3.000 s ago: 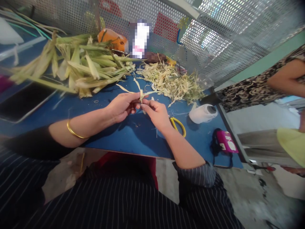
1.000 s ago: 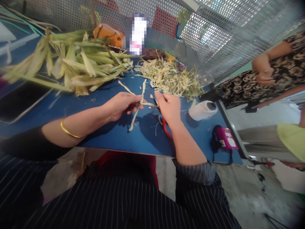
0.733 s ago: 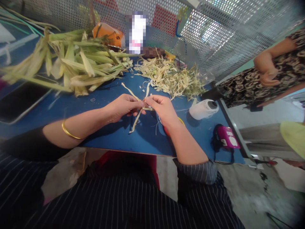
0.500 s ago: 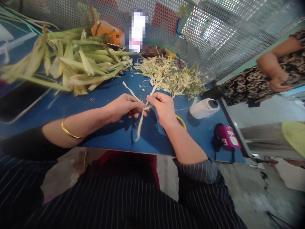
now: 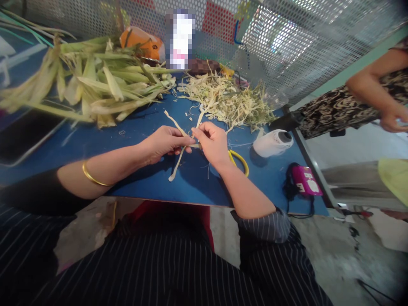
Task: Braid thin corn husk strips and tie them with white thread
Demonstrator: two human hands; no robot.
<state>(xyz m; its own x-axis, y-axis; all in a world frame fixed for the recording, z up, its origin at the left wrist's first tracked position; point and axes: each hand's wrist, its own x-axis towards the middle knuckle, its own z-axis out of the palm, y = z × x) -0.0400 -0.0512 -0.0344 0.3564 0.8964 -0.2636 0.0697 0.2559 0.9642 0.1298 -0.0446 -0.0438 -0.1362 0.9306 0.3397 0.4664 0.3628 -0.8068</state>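
Pale corn husk strips [image 5: 177, 165] cross each other between my two hands, above the blue table. My left hand [image 5: 165, 143] pinches them near the crossing, thumb on top. From the other side my right hand [image 5: 213, 142] closes thumb and fingers on the same strips, one end sticking up past its fingertips. The crossing itself is partly hidden by the fingers. Fine white thread [image 5: 239, 145] runs from near my right hand toward a white thread spool [image 5: 270, 143]. Under my right wrist, yellow scissor handles [image 5: 239, 161] lie on the table.
Whole corn husks [image 5: 105, 85] are heaped at the left and shredded husk [image 5: 226, 100] behind my hands. A magenta box [image 5: 306, 180] with a black cable sits near the right edge of the blue table [image 5: 143, 182]. Another person's arm [image 5: 372, 85] shows at the right.
The lower strip end has swung left and up. My right hand has shifted slightly left, closer over the crossing, uncovering more of the scissor handles. The other person's hand moved right.
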